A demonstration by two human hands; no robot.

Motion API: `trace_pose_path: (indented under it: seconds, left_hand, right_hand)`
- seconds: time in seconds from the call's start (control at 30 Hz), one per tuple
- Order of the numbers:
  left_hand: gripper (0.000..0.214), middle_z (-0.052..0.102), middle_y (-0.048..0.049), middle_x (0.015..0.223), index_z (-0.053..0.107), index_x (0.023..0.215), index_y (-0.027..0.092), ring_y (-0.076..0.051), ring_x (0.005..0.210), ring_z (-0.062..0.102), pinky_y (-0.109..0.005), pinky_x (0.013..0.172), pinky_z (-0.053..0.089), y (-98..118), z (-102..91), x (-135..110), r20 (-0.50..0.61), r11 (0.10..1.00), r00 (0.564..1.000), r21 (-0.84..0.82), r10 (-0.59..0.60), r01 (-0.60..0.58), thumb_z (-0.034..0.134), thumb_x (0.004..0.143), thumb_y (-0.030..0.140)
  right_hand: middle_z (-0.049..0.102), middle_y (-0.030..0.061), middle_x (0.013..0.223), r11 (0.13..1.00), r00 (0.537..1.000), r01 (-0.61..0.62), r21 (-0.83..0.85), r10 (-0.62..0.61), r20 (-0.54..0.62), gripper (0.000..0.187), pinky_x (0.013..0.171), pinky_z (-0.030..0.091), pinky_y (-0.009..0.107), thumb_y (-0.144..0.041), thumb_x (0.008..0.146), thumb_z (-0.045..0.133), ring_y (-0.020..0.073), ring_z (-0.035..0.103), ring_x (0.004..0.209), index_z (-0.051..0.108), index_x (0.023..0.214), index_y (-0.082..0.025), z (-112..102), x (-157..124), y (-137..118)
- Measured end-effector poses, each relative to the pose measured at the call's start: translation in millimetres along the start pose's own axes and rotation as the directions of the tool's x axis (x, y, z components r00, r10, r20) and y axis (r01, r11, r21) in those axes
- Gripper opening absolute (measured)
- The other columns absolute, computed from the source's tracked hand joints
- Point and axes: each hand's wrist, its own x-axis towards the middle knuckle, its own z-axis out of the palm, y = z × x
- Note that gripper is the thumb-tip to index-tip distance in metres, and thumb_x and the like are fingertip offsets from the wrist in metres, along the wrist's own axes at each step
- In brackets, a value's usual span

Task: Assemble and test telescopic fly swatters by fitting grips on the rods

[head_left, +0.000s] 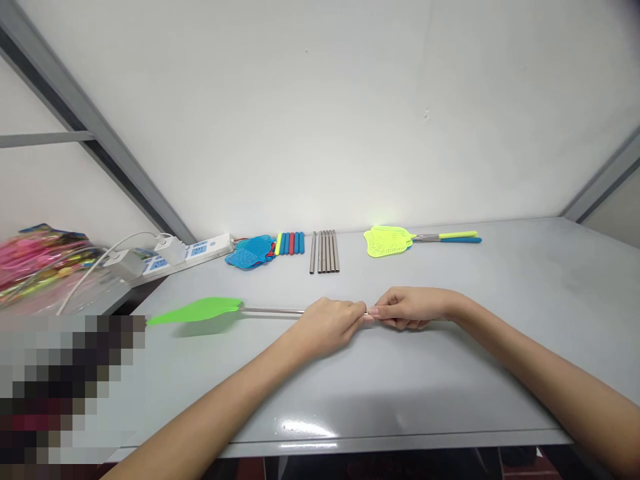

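Observation:
A green plastic fly swatter head [195, 311] lies at the left of the grey table, and its thin metal shaft [273, 311] runs right into my hands. My left hand [327, 327] is closed around the shaft. My right hand [410, 308] pinches at the shaft's far end, fingertip to fingertip with my left hand, and that end is hidden by my fingers. Farther back lie blue mesh swatter heads [250, 252], a row of blue, red and yellow handles [289, 244], several metal rods [325, 252] and a yellow swatter [387, 240] with a blue handle [460, 240].
A white power strip [195, 252] with plugged-in chargers [150, 253] sits at the back left, beside a pink plastic package [43, 263]. A pixelated patch [65, 393] covers the lower left. The table's front edge [400, 440] runs below my forearms, with a white wall behind.

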Motion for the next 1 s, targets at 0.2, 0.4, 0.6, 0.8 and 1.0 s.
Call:
trace_pose_path:
  seconds: [0.2,0.4,0.6,0.8,1.0]
  left_hand:
    - [0.029,0.059,0.0022,0.067,0.043,0.074,0.019,-0.013,0.054,0.053,-0.025,0.043,0.02,-4.5,-7.2,0.5,-0.002,1.0,1.0,0.019,0.009,-0.009,0.024,0.092,0.032]
    - [0.034,0.058,0.0021,0.065,0.044,0.074,0.019,-0.012,0.052,0.051,-0.024,0.043,0.018,-8.1,-9.4,1.8,-0.008,1.0,1.0,0.027,-0.005,0.005,0.021,0.092,0.036]
    - [0.035,0.057,0.0019,0.064,0.044,0.074,0.019,-0.012,0.052,0.051,-0.024,0.044,0.019,-11.2,-11.8,1.3,-0.006,0.999,0.999,0.031,-0.033,0.033,0.02,0.092,0.037]
    - [0.035,0.056,0.002,0.064,0.045,0.074,0.019,-0.011,0.052,0.051,-0.024,0.044,0.021,-15.6,-10.8,3.9,-0.029,1.0,1.0,0.022,-0.008,0.009,0.022,0.092,0.036]
    - [0.034,0.058,0.0024,0.065,0.045,0.073,0.019,-0.011,0.054,0.052,-0.024,0.046,0.022,-18.5,-9.8,4.7,-0.04,1.0,0.999,0.02,0.006,-0.005,0.023,0.092,0.035]
  right_hand:
    - [0.028,-0.0077,0.051,0.997,0.999,0.02,0.07,-0.022,0.023,0.043,0.035,0.017,0.018,-0.052,0.081,0.044,0.0037,0.021,0.041,0.033,0.057,-0.018,-4.5,-2.7,-2.7]
    - [0.026,-0.0082,0.051,0.998,0.999,0.043,0.043,-0.045,0.03,0.042,0.036,0.016,0.018,-0.05,0.082,0.043,0.0037,0.019,0.041,0.034,0.058,-0.018,-9.3,-5.0,-1.9]
    - [0.027,-0.0076,0.052,0.997,0.997,0.077,-0.026,-0.077,-0.011,0.042,0.037,0.017,0.019,-0.049,0.083,0.042,0.0041,0.02,0.042,0.033,0.057,-0.018,-12.4,-8.5,-3.1]
    - [0.027,-0.0072,0.053,0.998,0.998,0.062,-0.026,-0.062,-0.029,0.041,0.038,0.018,0.019,-0.048,0.082,0.045,0.0041,0.021,0.042,0.032,0.058,-0.018,-13.5,-11.1,-0.2]
    - [0.028,-0.0069,0.054,0.999,0.999,0.036,-0.003,-0.036,-0.031,0.041,0.039,0.018,0.02,-0.051,0.08,0.045,0.0044,0.019,0.043,0.034,0.06,-0.018,-15.0,-9.0,6.3]
